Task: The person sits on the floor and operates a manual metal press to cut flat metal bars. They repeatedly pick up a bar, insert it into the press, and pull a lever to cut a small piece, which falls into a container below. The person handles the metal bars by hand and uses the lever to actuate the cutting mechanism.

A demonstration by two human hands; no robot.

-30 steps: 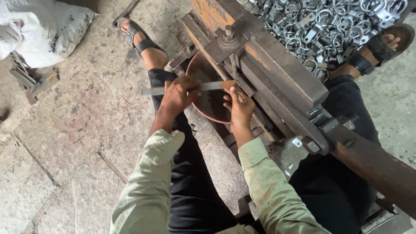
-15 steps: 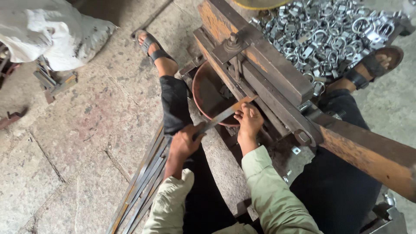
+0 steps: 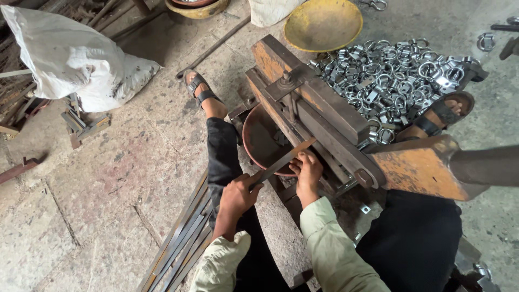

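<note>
Down on the cracked stone floor [image 3: 97,178] sits the long rust-orange steel lever press [image 3: 324,116], its heavy handle [image 3: 432,167] jutting off to the right. Behind it spreads a heap of shiny silver metal rings and clips [image 3: 394,75], a sandalled foot resting at its edge. Upper left lies a stuffed white woven sack [image 3: 70,59]; up top, a shallow yellow metal pan [image 3: 323,22]. Tucked under the press is a round rusty-brown metal bowl [image 3: 259,143]. At bottom left, a bundle of long grey flat steel bars [image 3: 181,246] lies on the floor. And the action: a narrow flat grey steel strip [image 3: 284,160] slants over the bowl towards the press. The left hand [image 3: 238,196] has its grip wrapped tight round the strip's lower end; the right hand [image 3: 307,170] pinches it higher up, seemingly right at the blade, though the fingers hide the contact.
</note>
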